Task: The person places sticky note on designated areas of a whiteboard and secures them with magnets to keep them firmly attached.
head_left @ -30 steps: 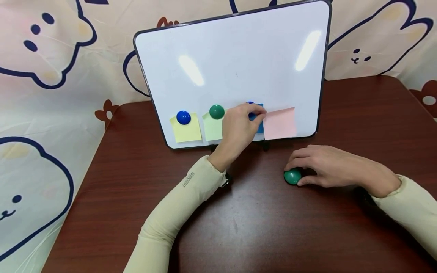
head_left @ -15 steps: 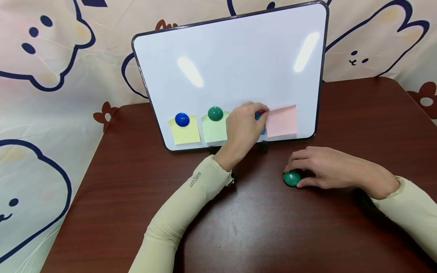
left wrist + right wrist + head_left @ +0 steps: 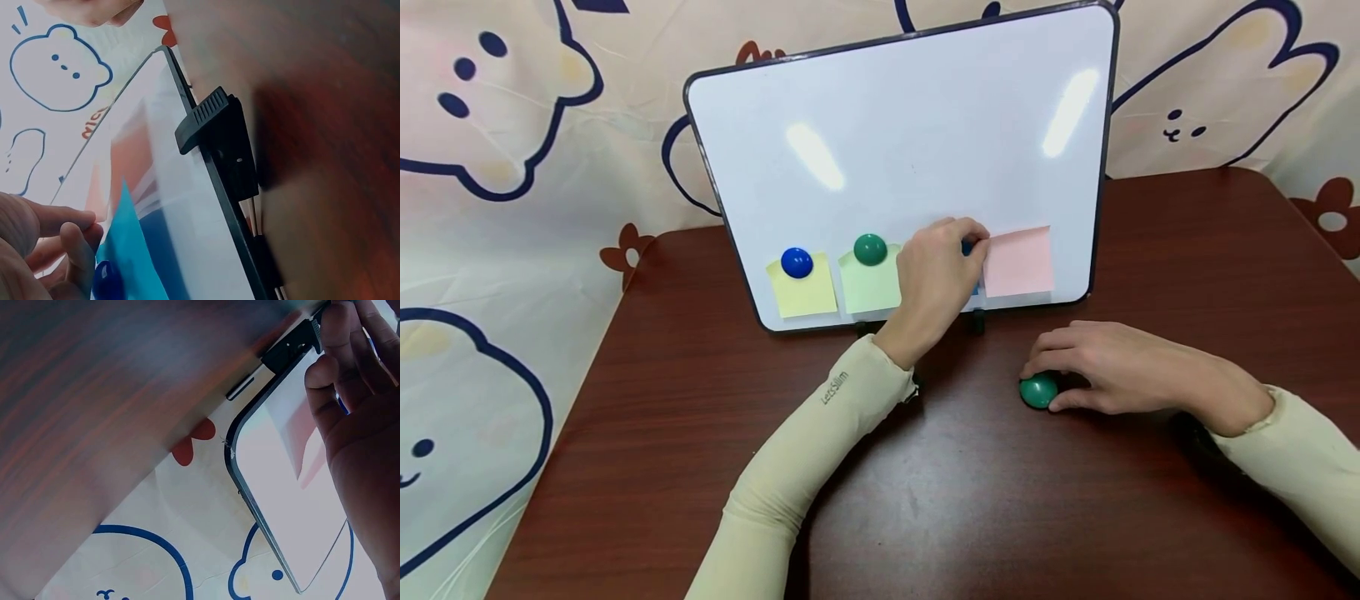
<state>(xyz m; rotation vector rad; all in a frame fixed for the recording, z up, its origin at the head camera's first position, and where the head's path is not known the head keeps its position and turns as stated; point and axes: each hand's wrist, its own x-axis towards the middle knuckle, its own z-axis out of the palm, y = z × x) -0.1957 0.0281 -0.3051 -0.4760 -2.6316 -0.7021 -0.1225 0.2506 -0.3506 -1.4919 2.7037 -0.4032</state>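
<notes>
In the head view, my left hand (image 3: pixel 942 268) pinches the upper left corner of a pink sticky note (image 3: pixel 1019 262) against the lower right of the whiteboard (image 3: pixel 940 133). Behind that hand, a blue sticky note (image 3: pixel 128 244) is mostly hidden; the left wrist view shows it with a blue round magnet (image 3: pixel 109 280). On the table, my right hand (image 3: pixel 1108 367) holds a green round magnet (image 3: pixel 1038 391) between fingers and thumb. Further left on the board are a yellow note (image 3: pixel 805 292) under a blue magnet (image 3: pixel 797 262) and a light green note (image 3: pixel 871 287) under a green magnet (image 3: pixel 870 249).
The framed whiteboard leans upright on black stand clips (image 3: pixel 228 147) on the dark wooden table (image 3: pixel 970 500). A cartoon-printed cloth (image 3: pixel 512 250) hangs behind and to the left.
My left hand has shifted right along the board, and the pink note has moved slightly right and up with it. My right hand stays on the green magnet; the head view has drifted a little.
</notes>
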